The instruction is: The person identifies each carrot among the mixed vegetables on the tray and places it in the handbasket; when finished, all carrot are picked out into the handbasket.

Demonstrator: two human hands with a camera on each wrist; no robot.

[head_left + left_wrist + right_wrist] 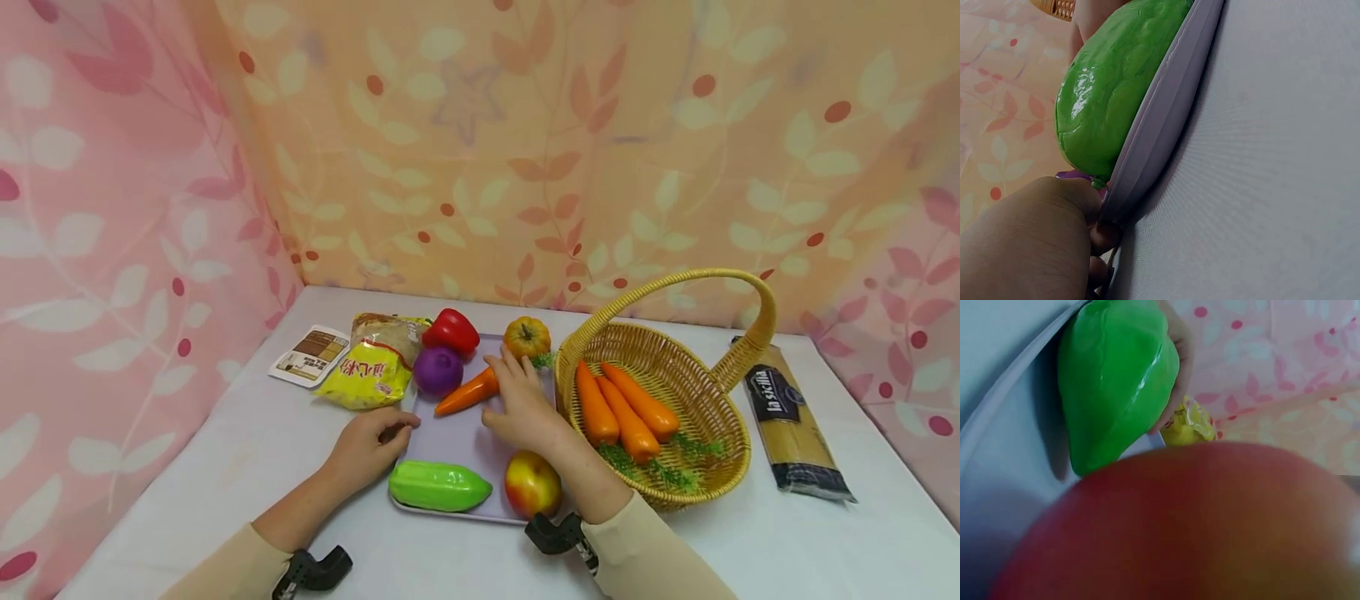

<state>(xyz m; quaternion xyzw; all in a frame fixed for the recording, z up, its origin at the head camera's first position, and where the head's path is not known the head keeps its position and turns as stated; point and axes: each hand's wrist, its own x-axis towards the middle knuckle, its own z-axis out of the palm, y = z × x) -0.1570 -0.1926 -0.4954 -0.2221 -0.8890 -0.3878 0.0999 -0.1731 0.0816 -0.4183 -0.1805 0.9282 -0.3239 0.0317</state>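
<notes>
At the left rim of the lavender tray (457, 443), my left hand (367, 446) pinches the edge between thumb and curled fingers; the left wrist view shows them around the rim (1147, 134). My right hand (521, 404) reaches over an orange carrot (471, 392), fingers spread across its thick end, thumb apart from it. A bumpy green gourd-like vegetable (438, 486) lies at the tray's near left. Beside the right wrist sits a red-and-yellow apple-like fruit (532, 485), which fills the lower right wrist view. A purple round vegetable (438, 372), red pepper (452, 332) and small pumpkin (527, 337) lie farther back.
Right of the tray stands a wicker basket (731, 454) with a tall handle and several carrots (628, 417) inside. A pasta packet (791, 417) lies beyond it. Left of the tray are a yellow food bag (367, 373) and a white-and-brown packet (310, 356). Patterned curtains enclose the table.
</notes>
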